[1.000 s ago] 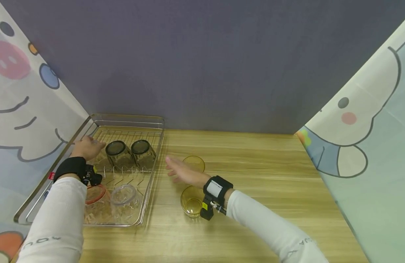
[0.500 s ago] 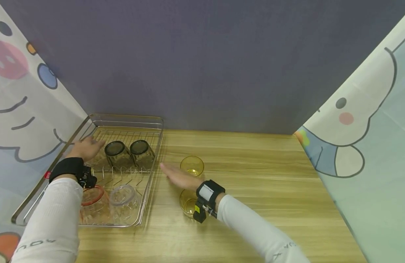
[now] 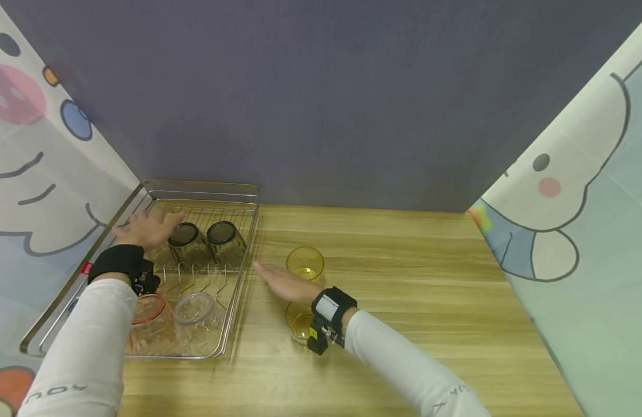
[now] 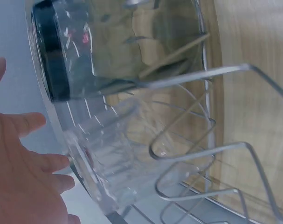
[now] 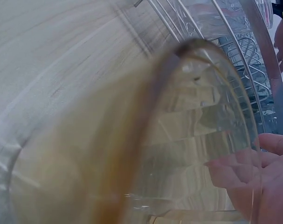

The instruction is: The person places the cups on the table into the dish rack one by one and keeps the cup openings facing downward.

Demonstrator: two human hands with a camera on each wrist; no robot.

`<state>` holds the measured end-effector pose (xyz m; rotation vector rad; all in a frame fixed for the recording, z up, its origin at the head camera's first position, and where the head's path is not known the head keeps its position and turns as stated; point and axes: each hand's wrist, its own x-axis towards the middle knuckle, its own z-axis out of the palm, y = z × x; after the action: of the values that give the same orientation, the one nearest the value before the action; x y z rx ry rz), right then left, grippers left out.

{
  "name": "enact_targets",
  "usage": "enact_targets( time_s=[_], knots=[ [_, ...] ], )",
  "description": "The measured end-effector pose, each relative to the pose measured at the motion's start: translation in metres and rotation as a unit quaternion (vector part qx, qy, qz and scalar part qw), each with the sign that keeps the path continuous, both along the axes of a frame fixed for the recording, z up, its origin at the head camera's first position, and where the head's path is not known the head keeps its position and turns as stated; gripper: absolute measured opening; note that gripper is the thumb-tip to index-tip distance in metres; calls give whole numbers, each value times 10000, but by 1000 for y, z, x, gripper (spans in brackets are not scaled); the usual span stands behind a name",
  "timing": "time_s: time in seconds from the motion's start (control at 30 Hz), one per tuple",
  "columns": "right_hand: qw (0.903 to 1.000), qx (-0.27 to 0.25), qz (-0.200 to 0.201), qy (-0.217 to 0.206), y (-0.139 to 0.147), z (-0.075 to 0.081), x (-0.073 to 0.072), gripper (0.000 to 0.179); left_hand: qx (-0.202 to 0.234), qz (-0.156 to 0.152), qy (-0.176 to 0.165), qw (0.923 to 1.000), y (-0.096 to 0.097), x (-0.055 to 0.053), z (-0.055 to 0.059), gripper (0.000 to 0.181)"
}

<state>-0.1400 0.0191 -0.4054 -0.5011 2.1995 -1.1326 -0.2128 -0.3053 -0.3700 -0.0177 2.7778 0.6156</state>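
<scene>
Over the rear left of the wire dish rack [image 3: 232, 324], my left hand [image 3: 146, 229] spreads its fingers above an upturned clear glass [image 4: 118, 154]. In the left wrist view the fingertips lie close to that glass's base; whether they touch it I cannot tell. Beside it stand two upturned dark grey glasses [image 3: 187, 246]. My right hand [image 3: 286, 284] reaches out with extended fingers between two upright amber glasses, one behind [image 3: 305, 263] and one in front [image 3: 298, 327], the latter partly hidden by the wrist. Nothing is gripped by this hand.
A red-rimmed glass [image 3: 151, 324] and a clear glass [image 3: 195, 324] sit upturned in the rack's front row. Bent wire prongs [image 4: 202, 154] rise between the rows. A grey panel [image 3: 352, 104] closes off the back of the wooden table [image 3: 430, 278].
My left hand has shifted slightly right and its fingers have spread above the clear glass. The right hand has moved a little left and nearer, then stayed almost still.
</scene>
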Motion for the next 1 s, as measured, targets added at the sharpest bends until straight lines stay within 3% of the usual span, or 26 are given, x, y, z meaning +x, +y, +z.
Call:
enact_targets(
  time_s=[0.27,0.4,0.73,1.0],
  knots=[
    [10000,8,52,5,0,-1,0,70,1,143,-415,9990,13,6,3,99],
    [10000,7,33,-41,0,0,0,70,-28,117,-464,9988,15,10,0,97],
    [10000,-5,46,-49,0,0,0,71,2,-33,-694,9976,4,5,-6,99],
    [9993,-116,342,-71,8,23,-5,71,119,-161,-721,9972,4,3,5,95]
  ],
)
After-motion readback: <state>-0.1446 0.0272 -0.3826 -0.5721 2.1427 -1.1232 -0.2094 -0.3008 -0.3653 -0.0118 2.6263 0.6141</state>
